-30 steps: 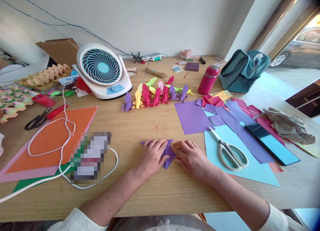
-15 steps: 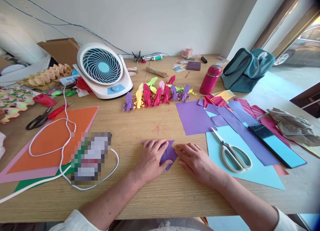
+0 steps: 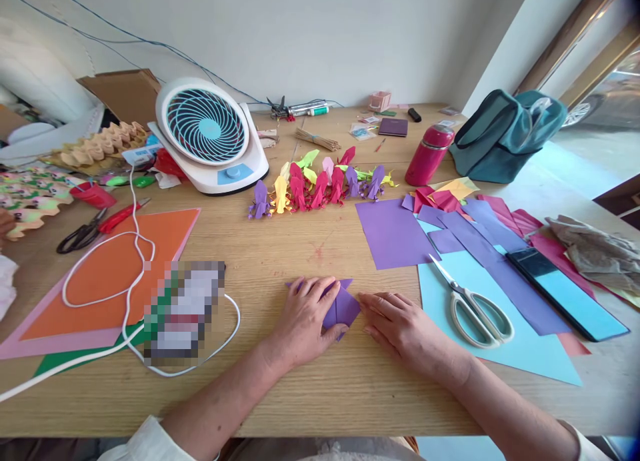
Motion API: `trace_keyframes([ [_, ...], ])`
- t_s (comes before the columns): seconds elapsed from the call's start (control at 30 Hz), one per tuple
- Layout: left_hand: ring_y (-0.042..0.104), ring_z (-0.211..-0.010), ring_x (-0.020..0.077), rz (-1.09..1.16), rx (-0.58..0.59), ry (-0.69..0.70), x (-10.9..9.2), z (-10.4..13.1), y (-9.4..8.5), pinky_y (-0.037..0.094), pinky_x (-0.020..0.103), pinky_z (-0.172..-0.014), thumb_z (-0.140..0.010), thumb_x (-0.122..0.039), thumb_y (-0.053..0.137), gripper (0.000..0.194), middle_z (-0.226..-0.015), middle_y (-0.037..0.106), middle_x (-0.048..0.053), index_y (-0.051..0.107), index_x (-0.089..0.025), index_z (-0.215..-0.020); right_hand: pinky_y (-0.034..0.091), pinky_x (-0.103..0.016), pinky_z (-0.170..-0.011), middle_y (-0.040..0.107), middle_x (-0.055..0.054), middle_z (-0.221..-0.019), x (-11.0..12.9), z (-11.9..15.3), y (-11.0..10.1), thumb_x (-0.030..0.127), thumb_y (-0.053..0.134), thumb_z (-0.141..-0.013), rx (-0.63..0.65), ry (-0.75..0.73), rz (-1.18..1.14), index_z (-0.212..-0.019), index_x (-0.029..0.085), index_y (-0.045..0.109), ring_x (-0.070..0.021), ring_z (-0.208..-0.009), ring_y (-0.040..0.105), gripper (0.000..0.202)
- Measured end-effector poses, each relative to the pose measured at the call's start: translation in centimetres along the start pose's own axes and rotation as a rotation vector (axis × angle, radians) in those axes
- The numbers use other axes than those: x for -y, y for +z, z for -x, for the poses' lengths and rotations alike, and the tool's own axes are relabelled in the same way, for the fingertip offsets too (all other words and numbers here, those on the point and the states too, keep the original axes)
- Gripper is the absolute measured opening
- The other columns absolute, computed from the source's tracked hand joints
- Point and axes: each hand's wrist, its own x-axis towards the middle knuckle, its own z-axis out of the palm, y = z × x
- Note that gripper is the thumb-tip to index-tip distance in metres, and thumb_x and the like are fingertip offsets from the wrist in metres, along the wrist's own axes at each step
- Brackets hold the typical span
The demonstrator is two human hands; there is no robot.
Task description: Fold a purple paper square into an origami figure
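One folded paper (image 3: pixel 343 306) lies toward the bench (image 3: pixel 325 396) front edge, left hand (image 3: pixel 307 318) spread flat over it, right hand (image 3: pixel 403 324) loosely extended beside it.

Both bare forearms angle inward from below, so the left forearm (image 3: pixel 225 394) and right forearm (image 3: pixel 515 404) make a rough upside-down V. Left hand (image 3: pixel 311 320) is palm down, back facing up, fingers stretched forward and a bit to the right, pretty close together with a slight bend. Left thumb (image 3: pixel 334 334) sticks out sideways, leaving a wide gap below the index finger. Right hand (image 3: pixel 404 329) is also knuckles-up, fingers loosely curved and aimed at the other hand, right thumb (image 3: pixel 376 337) tucked lower and apart from the index. The hands are near each other but not touching, and both look unclenched.
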Motion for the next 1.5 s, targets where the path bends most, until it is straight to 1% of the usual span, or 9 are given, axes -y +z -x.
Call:
trace_keyframes([
  [0.2, 0.048, -0.129, 0.0319, -0.028, 0.033, 0.013, -0.1, 0.0, -0.1, 0.035, 0.053, -0.111, -0.086, -0.046, 0.070, 0.065, -0.145, 0.054, 0.013, 0.051, -0.017, -0.141, 0.060, -0.043, -0.082, 0.068, -0.016, -0.123, 0.1, -0.1, 0.1, 0.020, 0.050, -0.099, -0.001, -0.003, 0.023, -0.123, 0.013, 0.065, -0.0268, -0.103, 0.066, 0.029],
  [0.5, 0.049, -0.128, 0.0312, -0.011, 0.000, 0.013, 0.0, 0.0, 0.2, 0.033, 0.054, -0.112, -0.089, -0.042, 0.069, 0.060, -0.144, 0.055, 0.013, 0.052, -0.016, -0.140, 0.059, -0.041, -0.083, 0.070, -0.013, -0.117, -0.2, -0.3, 0.2, 0.015, 0.047, -0.099, -0.050, 0.043, -0.050, -0.114, 0.015, 0.067, -0.0238, -0.099, 0.067, 0.024],
  [0.7, 0.052, -0.124, 0.0293, -0.024, -0.003, -0.032, -0.1, -0.7, 0.0, 0.040, 0.049, -0.106, -0.090, -0.039, 0.069, 0.054, -0.138, 0.058, 0.011, 0.052, -0.019, -0.138, 0.059, -0.039, -0.085, 0.068, -0.013, -0.114, -0.3, -0.3, 0.2, 0.017, 0.045, -0.101, -0.084, 0.121, -0.122, -0.117, 0.016, 0.064, -0.0238, -0.102, 0.066, 0.025],
  [0.8, 0.053, -0.120, 0.0306, -0.081, 0.050, -0.090, -0.4, -1.7, -0.7, 0.043, 0.048, -0.099, -0.087, -0.039, 0.073, 0.056, -0.133, 0.059, 0.010, 0.053, -0.023, -0.136, 0.059, -0.039, -0.085, 0.067, -0.013, -0.115, -0.2, -0.3, 0.1, 0.017, 0.045, -0.101, -0.070, 0.133, -0.130, -0.121, 0.016, 0.062, -0.0242, -0.102, 0.067, 0.026],
  [0.9, 0.056, -0.115, 0.0331, -0.121, 0.173, -0.194, -1.1, -3.3, -1.9, 0.046, 0.050, -0.093, -0.080, -0.044, 0.079, 0.057, -0.127, 0.059, 0.010, 0.058, -0.023, -0.129, 0.059, -0.040, -0.084, 0.067, -0.013, -0.114, -0.2, -0.3, 0.0, 0.018, 0.044, -0.101, -0.065, 0.129, -0.137, -0.120, 0.017, 0.061, -0.0246, -0.101, 0.067, 0.026],
  [1.0, 0.055, -0.117, 0.0353, -0.131, 0.275, -0.275, -1.6, -4.8, -2.9, 0.045, 0.050, -0.094, -0.073, -0.050, 0.083, 0.060, -0.121, 0.061, 0.013, 0.061, -0.019, -0.120, 0.059, -0.041, -0.084, 0.066, -0.014, -0.114, -0.3, -0.3, 0.2, 0.018, 0.044, -0.101, -0.061, 0.126, -0.146, -0.120, 0.017, 0.061, -0.0253, -0.101, 0.066, 0.026],
  [1.13, 0.054, -0.120, 0.0357, -0.112, 0.317, -0.310, -1.5, -5.4, -3.2, 0.044, 0.049, -0.098, -0.068, -0.049, 0.086, 0.061, -0.120, 0.063, 0.015, 0.062, -0.015, -0.113, 0.059, -0.043, -0.085, 0.065, -0.015, -0.116, -0.4, -0.3, 0.3, 0.016, 0.045, -0.100, -0.057, 0.138, -0.163, -0.120, 0.016, 0.062, -0.0260, -0.102, 0.065, 0.026],
  [1.3, 0.060, -0.114, 0.0296, 0.077, 0.344, -0.276, -0.3, -4.7, -3.1, 0.044, 0.036, -0.093, -0.076, -0.039, 0.081, 0.041, -0.114, 0.066, 0.011, 0.066, -0.017, -0.107, 0.058, -0.043, -0.085, 0.064, -0.014, -0.115, -0.4, -0.5, 0.2, 0.015, 0.044, -0.100, -0.043, 0.167, -0.211, -0.121, 0.019, 0.062, -0.0253, -0.102, 0.064, 0.028],
  [1.5, 0.062, -0.078, 0.0201, 0.313, 0.351, -0.285, 1.0, -4.2, -3.2, 0.036, 0.028, -0.066, -0.083, -0.037, 0.071, 0.019, -0.082, 0.069, 0.000, 0.063, -0.020, -0.083, 0.055, -0.041, -0.086, 0.065, -0.012, -0.113, -0.5, -0.6, 0.3, 0.015, 0.044, -0.100, -0.065, 0.188, -0.274, -0.123, 0.021, 0.062, -0.0244, -0.101, 0.063, 0.030],
])
